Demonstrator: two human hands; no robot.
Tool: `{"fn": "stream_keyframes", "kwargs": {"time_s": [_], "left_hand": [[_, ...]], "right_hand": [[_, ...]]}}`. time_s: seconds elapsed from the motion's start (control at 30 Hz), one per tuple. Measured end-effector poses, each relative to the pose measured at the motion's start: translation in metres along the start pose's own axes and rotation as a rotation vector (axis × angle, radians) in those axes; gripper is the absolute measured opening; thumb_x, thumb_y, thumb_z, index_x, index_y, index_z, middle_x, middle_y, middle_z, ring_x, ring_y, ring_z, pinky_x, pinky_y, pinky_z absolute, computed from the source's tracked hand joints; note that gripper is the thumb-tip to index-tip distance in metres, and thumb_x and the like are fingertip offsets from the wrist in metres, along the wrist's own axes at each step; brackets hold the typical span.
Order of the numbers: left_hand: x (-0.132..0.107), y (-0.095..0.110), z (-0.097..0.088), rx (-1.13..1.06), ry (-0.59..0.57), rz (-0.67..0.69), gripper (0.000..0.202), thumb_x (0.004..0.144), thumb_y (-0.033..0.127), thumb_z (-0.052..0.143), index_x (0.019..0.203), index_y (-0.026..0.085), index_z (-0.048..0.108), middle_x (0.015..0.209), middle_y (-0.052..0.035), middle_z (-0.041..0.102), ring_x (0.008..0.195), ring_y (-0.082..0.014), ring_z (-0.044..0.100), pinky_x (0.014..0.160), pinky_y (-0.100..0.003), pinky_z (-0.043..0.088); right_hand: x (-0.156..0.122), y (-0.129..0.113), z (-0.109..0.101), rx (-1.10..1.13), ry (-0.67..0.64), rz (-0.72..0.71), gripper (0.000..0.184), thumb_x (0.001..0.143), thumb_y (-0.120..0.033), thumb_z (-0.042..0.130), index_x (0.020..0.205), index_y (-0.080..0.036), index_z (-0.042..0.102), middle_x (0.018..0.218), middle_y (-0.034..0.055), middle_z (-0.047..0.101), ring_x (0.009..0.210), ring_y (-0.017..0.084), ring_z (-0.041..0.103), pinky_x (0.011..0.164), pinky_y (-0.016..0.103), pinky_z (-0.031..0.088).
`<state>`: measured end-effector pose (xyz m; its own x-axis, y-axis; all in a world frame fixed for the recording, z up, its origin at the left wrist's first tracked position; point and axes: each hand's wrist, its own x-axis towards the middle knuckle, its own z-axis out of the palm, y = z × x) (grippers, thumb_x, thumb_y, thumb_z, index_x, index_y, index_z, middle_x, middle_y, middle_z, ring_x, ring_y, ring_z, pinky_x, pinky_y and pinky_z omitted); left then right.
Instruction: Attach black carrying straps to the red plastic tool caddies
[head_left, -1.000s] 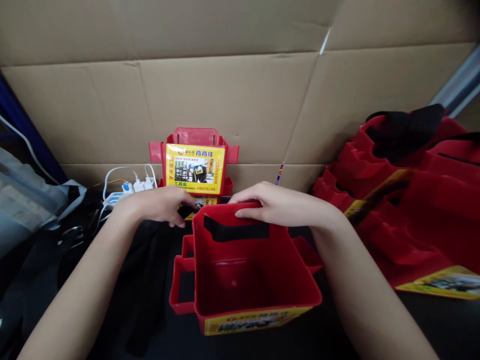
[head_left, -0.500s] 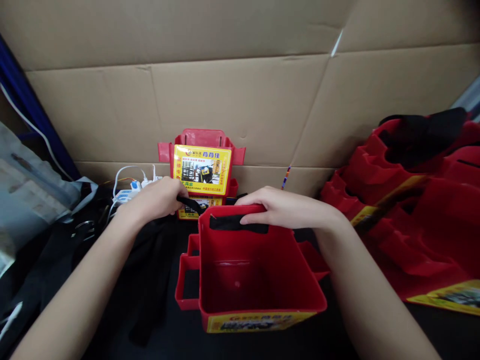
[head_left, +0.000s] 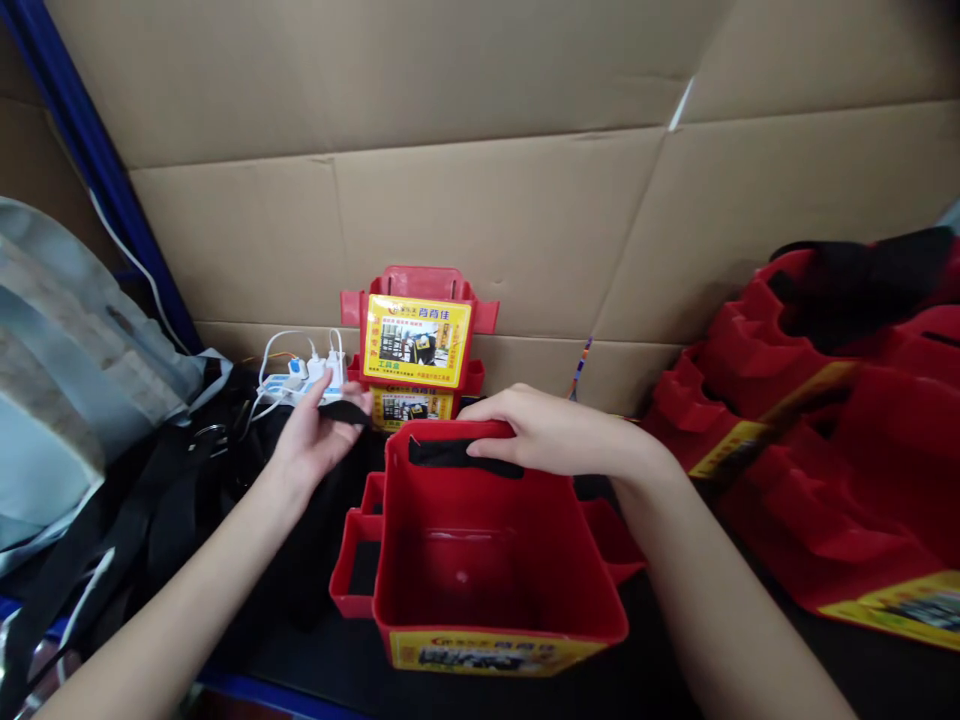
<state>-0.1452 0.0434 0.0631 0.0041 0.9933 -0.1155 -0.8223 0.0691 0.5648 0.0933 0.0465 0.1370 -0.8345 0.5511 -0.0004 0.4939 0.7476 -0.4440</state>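
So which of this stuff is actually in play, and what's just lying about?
In play: left hand pinching black strap; right hand gripping far rim of red tool bin, pressing the strap inside.
Lying about: stacked labelled bins, power strip, heap of red bins, grey bag, loose black straps.

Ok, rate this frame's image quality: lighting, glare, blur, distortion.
Head view: soft, even light, no hard shadows; a faint sheen on the floor of the red bin; the lens bows the creases of the cardboard wall; left hand and right hand look sharp.
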Motion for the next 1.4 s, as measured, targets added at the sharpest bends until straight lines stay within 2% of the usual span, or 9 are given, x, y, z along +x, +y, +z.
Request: {"fn": "stream_keyframes", "kwargs": {"time_s": [0.2, 0.43, 0.57, 0.8, 0.93, 1.1, 1.2, 1.3, 1.4], "left_hand": [[-0.035, 0.041, -0.003, 0.081, 0.005, 0.355, 0.023, 0.085, 0.015, 0.025, 0.066, 0.017, 0.039, 0.048, 0.0056, 0.029, 0.039, -0.0058, 0.035, 0.049, -0.02, 0.041], [-0.041, 0.035, 0.067, 1.403, -0.087, 0.279, 0.035, 0.082, 0.044, 0.04, 0.06, 0.018, 0.043, 0.046, 0.0042, 0.03, 0.037, -0.0067, 0.025, 0.038, -0.021, 0.018], [-0.02, 0.011, 0.107, 2.017, -0.485, 0.271, 0.039, 0.076, 0.047, 0.049, 0.053, 0.016, 0.048, 0.052, -0.0007, 0.046, 0.048, -0.0096, 0.037, 0.052, -0.024, 0.03], [-0.001, 0.004, 0.118, 2.046, -0.781, 0.081, 0.05, 0.084, 0.05, 0.031, 0.052, 0.016, 0.049, 0.052, -0.0019, 0.049, 0.047, -0.0103, 0.037, 0.054, -0.025, 0.032], [0.008, 0.022, 0.092, 1.866, -0.744, -0.103, 0.049, 0.084, 0.051, 0.032, 0.052, 0.017, 0.047, 0.05, -0.0002, 0.044, 0.044, -0.0088, 0.034, 0.048, -0.022, 0.031], [0.01, 0.036, 0.051, 1.837, -0.618, -0.269, 0.043, 0.081, 0.05, 0.042, 0.067, 0.015, 0.063, 0.056, -0.0042, 0.058, 0.05, -0.0117, 0.05, 0.057, -0.021, 0.041], [0.007, 0.041, 0.047, 1.804, -0.641, -0.177, 0.034, 0.074, 0.046, 0.056, 0.091, 0.019, 0.066, 0.087, -0.007, 0.067, 0.078, -0.0158, 0.06, 0.074, -0.021, 0.043], [0.007, 0.034, 0.067, 1.687, -0.647, 0.045, 0.044, 0.073, 0.043, 0.059, 0.113, 0.024, 0.056, 0.122, -0.0053, 0.054, 0.109, -0.0178, 0.051, 0.088, -0.022, 0.039], [0.011, 0.011, 0.098, 1.57, -0.65, 0.271, 0.042, 0.081, 0.047, 0.047, 0.108, 0.018, 0.058, 0.107, -0.0078, 0.061, 0.101, -0.0171, 0.055, 0.085, -0.024, 0.042]], "right_hand": [[-0.006, 0.004, -0.001, -0.001, 0.016, 0.054, 0.017, 0.08, -0.025, 0.05, 0.081, -0.014, 0.063, 0.076, 0.0022, 0.062, 0.063, 0.011, 0.052, 0.055, 0.023, 0.037], [-0.003, 0.005, -0.001, 0.374, 0.07, -0.029, 0.058, 0.072, -0.036, 0.063, 0.125, -0.017, 0.045, 0.116, 0.0081, 0.057, 0.104, 0.018, 0.053, 0.088, 0.03, 0.042], [0.009, 0.017, 0.002, 0.827, 0.253, -0.013, 0.061, 0.078, -0.032, 0.057, 0.131, -0.014, 0.034, 0.12, 0.0126, 0.054, 0.106, 0.016, 0.054, 0.094, 0.033, 0.041], [0.014, 0.046, -0.013, 1.107, 0.743, -0.124, 0.037, 0.083, -0.033, 0.045, 0.118, -0.021, 0.045, 0.13, 0.0051, 0.045, 0.123, 0.014, 0.039, 0.101, 0.032, 0.038], [-0.001, 0.075, -0.033, 0.881, 1.176, -0.147, 0.031, 0.081, -0.034, 0.044, 0.112, -0.027, 0.046, 0.133, -0.0005, 0.042, 0.128, 0.013, 0.031, 0.101, 0.032, 0.038], [-0.013, 0.099, -0.042, 0.893, 1.451, -0.244, 0.03, 0.075, -0.028, 0.052, 0.105, -0.028, 0.045, 0.118, 0.0, 0.052, 0.114, 0.012, 0.048, 0.093, 0.029, 0.042], [-0.009, 0.09, -0.036, 0.866, 1.313, -0.248, 0.031, 0.076, -0.03, 0.055, 0.105, -0.027, 0.044, 0.112, 0.0012, 0.055, 0.098, 0.012, 0.057, 0.084, 0.028, 0.046], [0.002, 0.069, -0.022, 0.75, 0.92, -0.272, 0.025, 0.078, -0.032, 0.056, 0.1, -0.023, 0.047, 0.1, 0.0033, 0.059, 0.085, 0.014, 0.06, 0.077, 0.03, 0.048], [0.015, 0.054, -0.006, 0.603, 0.566, -0.338, 0.018, 0.082, -0.031, 0.052, 0.092, -0.017, 0.052, 0.087, 0.0042, 0.062, 0.082, 0.014, 0.06, 0.082, 0.033, 0.046]]}}
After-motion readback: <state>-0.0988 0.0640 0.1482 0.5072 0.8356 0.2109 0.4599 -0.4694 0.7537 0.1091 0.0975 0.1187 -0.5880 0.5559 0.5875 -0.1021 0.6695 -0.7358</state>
